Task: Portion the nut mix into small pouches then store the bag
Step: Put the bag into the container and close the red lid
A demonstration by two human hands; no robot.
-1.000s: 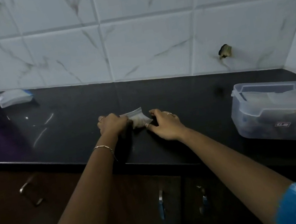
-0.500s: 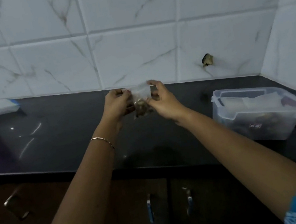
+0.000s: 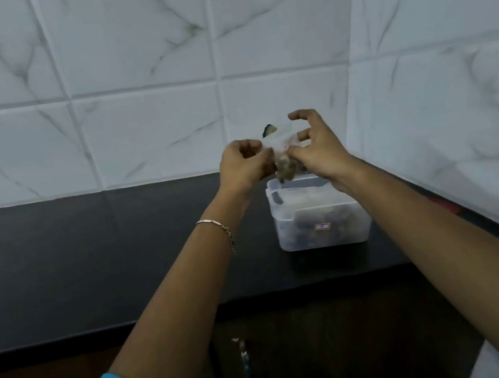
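Above the open, clear plastic storage box (image 3: 318,220) at the far right of the black bench (image 3: 90,263), a small clear plastic pouch (image 3: 284,157) of brown nut mix is held up between both hands. Left hand (image 3: 243,167) pinches the pouch's left top edge in a clenched grip, while right hand (image 3: 317,148) nips its right edge between thumb and finger, the other fingers spread. Sealing of a filled portion appears to be in hand; the next move calls for lowering the pouch into the box.
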